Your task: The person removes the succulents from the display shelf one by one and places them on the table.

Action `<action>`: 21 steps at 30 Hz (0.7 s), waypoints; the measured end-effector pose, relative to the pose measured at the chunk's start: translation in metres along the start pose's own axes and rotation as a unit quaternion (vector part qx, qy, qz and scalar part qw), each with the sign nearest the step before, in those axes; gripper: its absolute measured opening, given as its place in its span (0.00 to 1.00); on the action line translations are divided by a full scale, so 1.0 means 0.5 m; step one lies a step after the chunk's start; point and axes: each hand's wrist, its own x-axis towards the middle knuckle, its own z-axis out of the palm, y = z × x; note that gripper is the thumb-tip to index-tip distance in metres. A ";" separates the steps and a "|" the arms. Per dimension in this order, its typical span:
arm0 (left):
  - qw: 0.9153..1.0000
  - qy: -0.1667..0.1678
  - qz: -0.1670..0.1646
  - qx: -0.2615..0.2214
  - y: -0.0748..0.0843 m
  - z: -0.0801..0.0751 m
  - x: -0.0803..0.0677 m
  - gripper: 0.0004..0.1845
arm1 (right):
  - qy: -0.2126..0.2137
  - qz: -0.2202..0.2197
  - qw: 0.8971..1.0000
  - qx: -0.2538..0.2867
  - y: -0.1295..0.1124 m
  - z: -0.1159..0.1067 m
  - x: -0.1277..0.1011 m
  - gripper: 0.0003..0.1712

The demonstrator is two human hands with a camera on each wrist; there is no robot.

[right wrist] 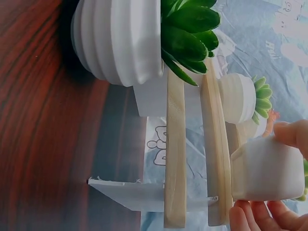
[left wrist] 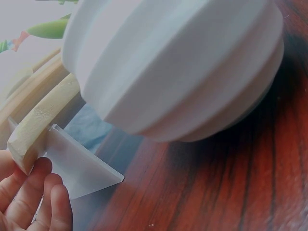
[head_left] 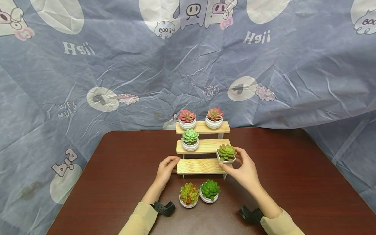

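Right hand [head_left: 245, 169]: fingers pinch a succulent pot [head_left: 226, 154] at the middle shelf's [head_left: 202, 146] right end. Left hand [head_left: 165, 168]: fingers curled on the bottom shelf's [head_left: 199, 165] left end.

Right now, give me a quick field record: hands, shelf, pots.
left hand: holds the left end of the bottom shelf board
right hand: grips a square white succulent pot at the right end of the middle step
wooden stand: three steps, on the brown table
top step: two pink succulents
middle step: one pale green succulent
table, in front of stand: two potted succulents
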 end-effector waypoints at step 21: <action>1.000 0.001 0.011 0.005 0.018 0.002 -0.008 0.14 | -0.016 0.011 1.000 -0.019 0.022 -0.017 -0.038 0.41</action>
